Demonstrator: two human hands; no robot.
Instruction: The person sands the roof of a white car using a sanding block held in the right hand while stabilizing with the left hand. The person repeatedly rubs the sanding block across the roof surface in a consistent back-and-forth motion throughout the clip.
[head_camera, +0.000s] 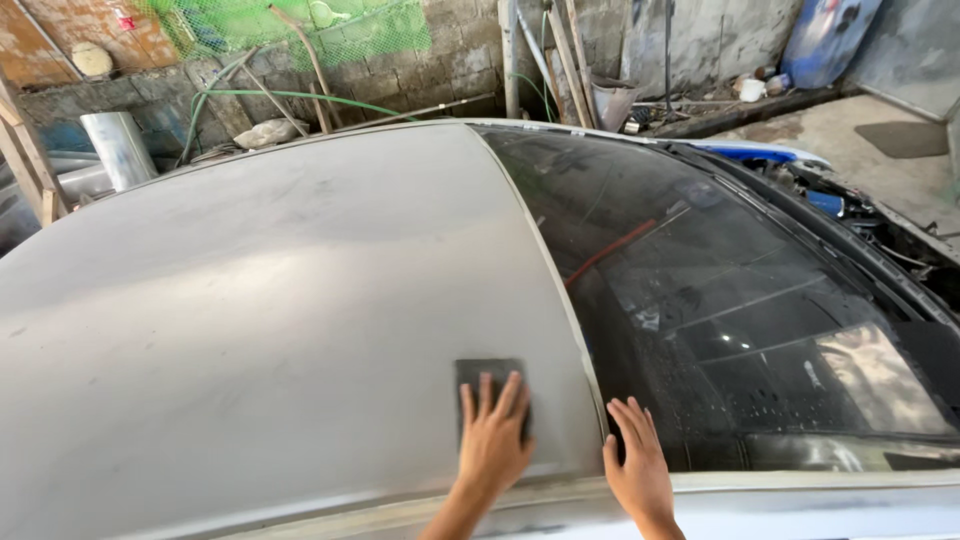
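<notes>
A dull grey car roof (270, 290) fills the left and middle of the view. My left hand (493, 440) lies flat, fingers spread, pressing a dark grey rectangular sanding sheet (485, 372) against the roof near its front edge. My right hand (637, 462) rests open, with its fingers on the lower corner of the dark windshield (720, 290), beside the roof's edge. It holds nothing.
A block wall with green netting (300, 30), wooden poles (30, 160), a green hose (290, 96) and a shiny metal cylinder (118, 148) stand behind the car. The open engine bay (860, 215) and a concrete floor (880, 150) lie at right.
</notes>
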